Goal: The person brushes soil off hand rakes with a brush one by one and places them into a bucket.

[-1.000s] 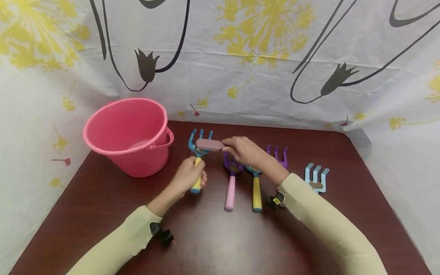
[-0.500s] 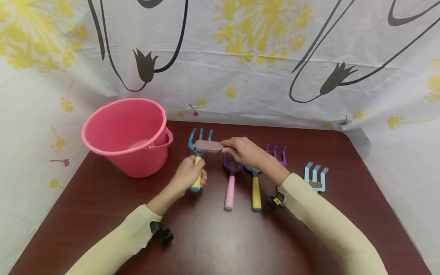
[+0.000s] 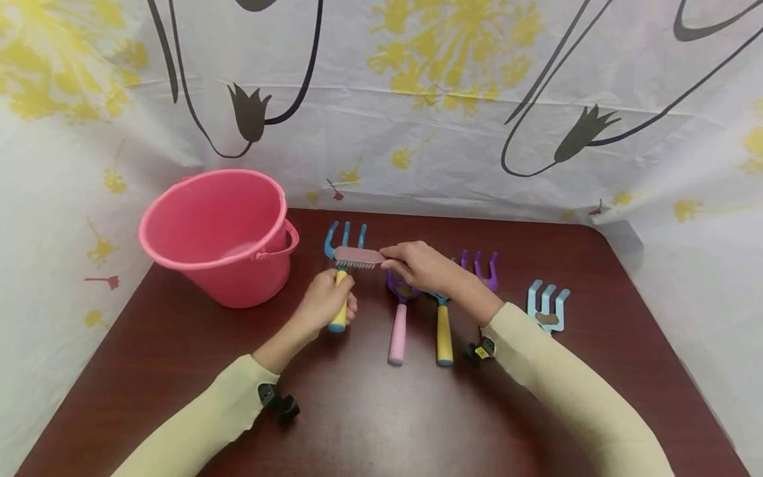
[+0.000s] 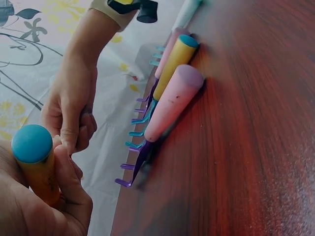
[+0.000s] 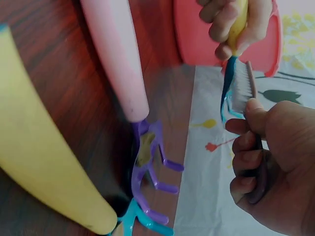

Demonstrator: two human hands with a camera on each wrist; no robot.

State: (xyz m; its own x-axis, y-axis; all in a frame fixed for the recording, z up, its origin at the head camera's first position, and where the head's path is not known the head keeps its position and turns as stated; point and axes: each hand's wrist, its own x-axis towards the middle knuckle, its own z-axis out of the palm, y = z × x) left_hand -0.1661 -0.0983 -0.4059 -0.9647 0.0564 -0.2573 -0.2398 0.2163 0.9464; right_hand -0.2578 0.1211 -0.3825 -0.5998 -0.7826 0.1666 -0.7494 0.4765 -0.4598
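My left hand (image 3: 324, 298) grips the yellow handle of a small hand rake (image 3: 338, 319), its blue tines pointing away from me. In my right hand (image 3: 420, 265) is a pink-backed brush (image 3: 359, 256), bristles down, lying across the rake's head just above the handle. The right wrist view shows the brush's white bristles (image 5: 241, 86) against the blue metal, and fingers wrapped round its dark handle. Beside them on the table lie a purple rake with a pink handle (image 3: 397, 334) and a blue one with a yellow handle (image 3: 444, 334), partly behind my right hand.
A pink bucket (image 3: 262, 278) stands at the left on the dark wooden table (image 3: 369, 411). Further right lie another purple rake (image 3: 492, 271) and a light blue rake (image 3: 546, 315) with a brown patch, partly under my right arm. A patterned sheet (image 3: 357, 132) hangs behind.
The brush has slid slightly down the rake's head toward the handle, my right hand moving with it. My left hand keeps its grip in nearly the same place.
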